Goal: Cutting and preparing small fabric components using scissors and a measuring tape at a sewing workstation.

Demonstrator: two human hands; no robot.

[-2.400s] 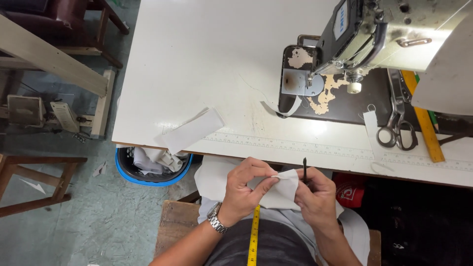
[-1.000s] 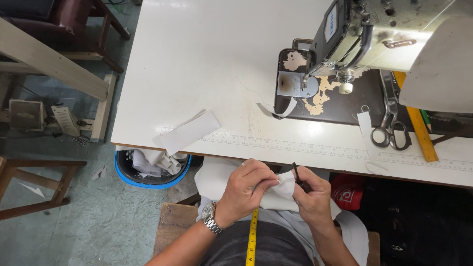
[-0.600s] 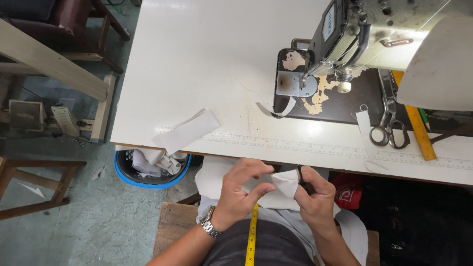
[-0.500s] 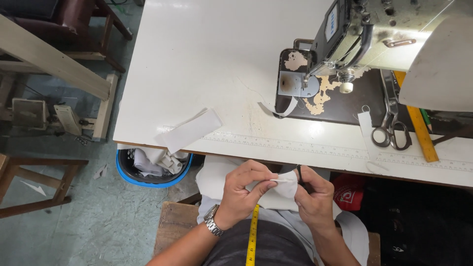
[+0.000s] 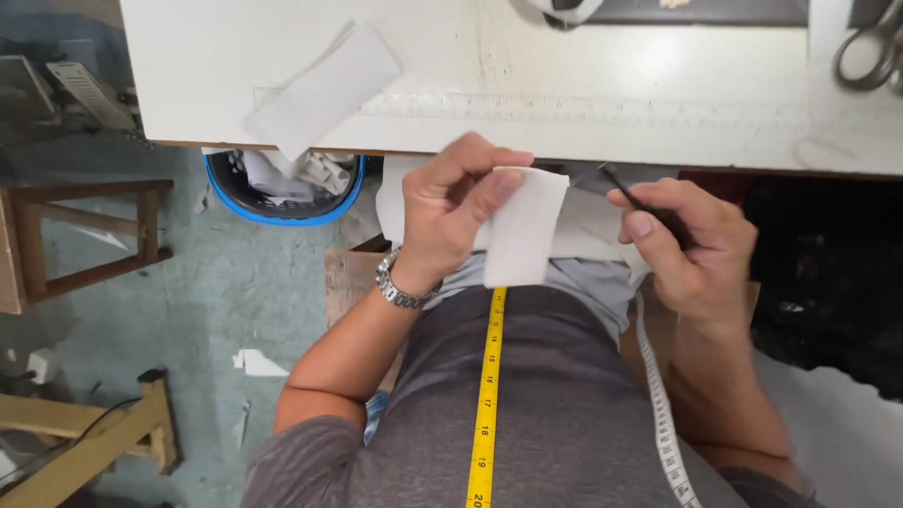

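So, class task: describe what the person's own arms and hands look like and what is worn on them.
Both arms are bare below short grey sleeves. The left hand has a silver metal-link wristwatch at its wrist. The right hand shows no watch or ring, and neither hand is gloved. A yellow and white tape measure hangs from the neck down the front of the grey shirt.

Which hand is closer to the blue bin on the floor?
The left. The left hand, pinching a white fabric piece, is just right of the blue bin. The right hand, holding a thin dark tool, is farther right, beyond the fabric.
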